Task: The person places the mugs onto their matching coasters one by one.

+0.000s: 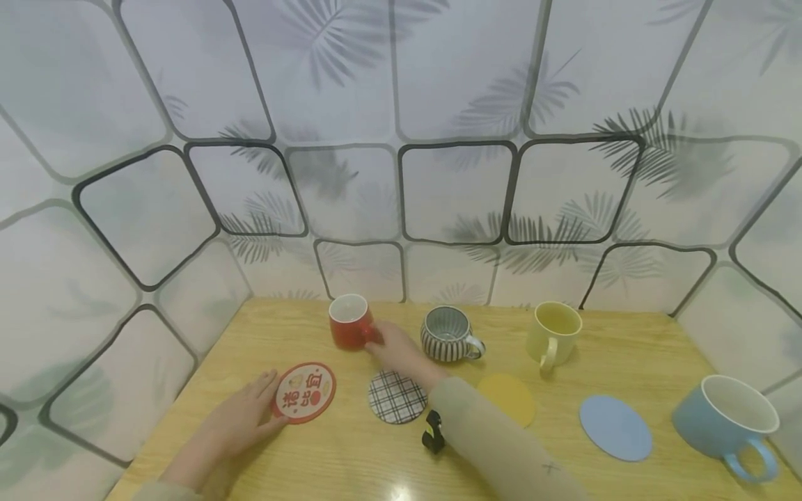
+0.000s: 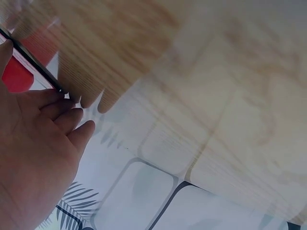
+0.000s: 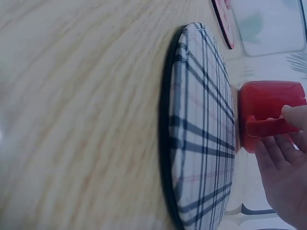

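Observation:
My right hand (image 1: 401, 351) grips the handle of a red mug (image 1: 348, 325) with a white inside. The right wrist view shows the thumb on top of the handle and fingers beneath it. The mug stands upright at the back left of the table. My left hand (image 1: 241, 417) rests at the left edge of a round red-rimmed coaster (image 1: 305, 392) with red characters, its fingers extended and touching the rim. A black-and-white plaid coaster (image 1: 397, 398) lies near my right forearm, partly covered by it in the head view.
A striped mug (image 1: 446, 337) and a yellow mug (image 1: 554, 337) stand along the back. Yellow (image 1: 510, 399) and blue (image 1: 615, 427) coasters lie to the right, with a large blue mug (image 1: 720, 421) beyond. A small black object (image 1: 432, 433) sits by the right sleeve. Patterned curtain (image 1: 451, 195) surrounds the table.

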Available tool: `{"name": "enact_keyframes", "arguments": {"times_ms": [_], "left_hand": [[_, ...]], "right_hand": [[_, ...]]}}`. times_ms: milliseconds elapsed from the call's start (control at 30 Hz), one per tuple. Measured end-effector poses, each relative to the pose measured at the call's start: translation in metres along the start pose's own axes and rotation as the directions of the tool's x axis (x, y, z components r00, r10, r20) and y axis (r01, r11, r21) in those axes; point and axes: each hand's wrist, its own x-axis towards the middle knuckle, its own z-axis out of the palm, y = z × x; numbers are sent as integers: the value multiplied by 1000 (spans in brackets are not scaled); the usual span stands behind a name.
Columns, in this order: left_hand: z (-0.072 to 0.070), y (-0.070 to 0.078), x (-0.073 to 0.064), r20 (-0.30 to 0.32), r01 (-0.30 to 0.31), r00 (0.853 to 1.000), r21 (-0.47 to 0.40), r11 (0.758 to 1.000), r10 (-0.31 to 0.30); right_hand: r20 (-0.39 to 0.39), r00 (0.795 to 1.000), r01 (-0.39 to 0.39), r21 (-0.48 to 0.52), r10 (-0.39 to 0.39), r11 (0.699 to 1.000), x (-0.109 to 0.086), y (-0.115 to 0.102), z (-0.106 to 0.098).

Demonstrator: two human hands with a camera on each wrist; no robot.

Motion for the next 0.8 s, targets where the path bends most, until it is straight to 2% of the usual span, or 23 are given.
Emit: {"name": "enact_keyframes", "arguments": {"times_ms": [167, 467, 800], "left_hand": [[-1, 0, 1, 13, -2, 1000, 5, 1000, 2], [0, 1, -1, 18, 9, 1000, -34, 999, -9], [-1, 2, -2, 4, 8, 1000, -18, 1000, -8]], "right_hand": [[-32, 999, -32, 23, 33, 999, 2, -2, -1], [11, 1000, -6, 53, 5, 999, -3, -6, 0], [12, 1000, 22, 72, -23, 997, -3, 0, 6]]}}
